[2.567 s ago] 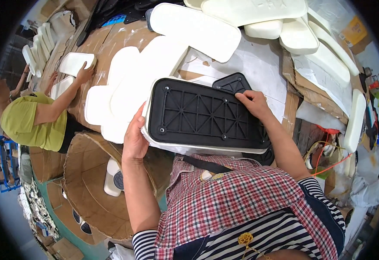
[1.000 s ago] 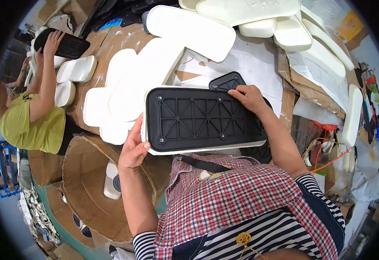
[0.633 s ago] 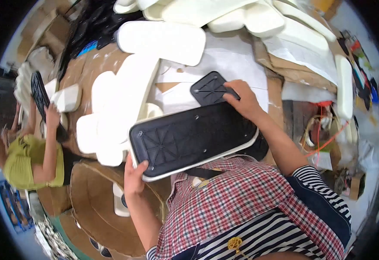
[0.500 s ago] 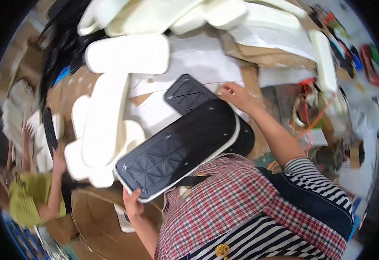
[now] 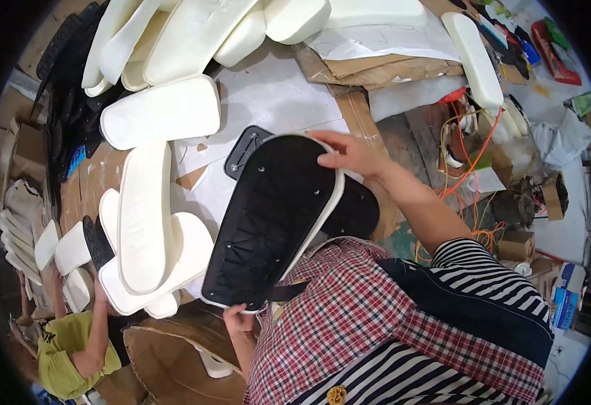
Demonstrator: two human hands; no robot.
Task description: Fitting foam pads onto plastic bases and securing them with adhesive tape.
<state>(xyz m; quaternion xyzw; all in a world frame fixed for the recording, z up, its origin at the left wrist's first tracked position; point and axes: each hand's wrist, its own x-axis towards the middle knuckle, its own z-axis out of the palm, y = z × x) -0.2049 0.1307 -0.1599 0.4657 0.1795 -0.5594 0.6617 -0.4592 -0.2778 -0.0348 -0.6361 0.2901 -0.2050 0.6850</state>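
Note:
A long rounded pad (image 5: 268,223) with a black ribbed plastic face and a white foam rim is tilted in front of my chest. My right hand (image 5: 355,155) grips its far upper end, the thumb lying over the black face. At the near lower end my left hand (image 5: 240,321) holds the edge from below, its fingers partly hidden. Beneath the pad, another black plate (image 5: 247,150) lies on the table, mostly covered. White foam pads (image 5: 143,223) are piled left of the held one, and a single white pad (image 5: 164,111) lies flat beyond.
More white pads (image 5: 204,30) are heaped at the far side, with black plates (image 5: 59,81) stacked at the far left. A cardboard box (image 5: 167,351) stands below. Orange tubing (image 5: 481,158) coils at right. A co-worker in a yellow-green top (image 5: 72,354) handles pads at left.
My right hand has moved from beside the pad onto its far end. The pad has turned steeper, its near end shifting right and its far end left. My view has also shifted.

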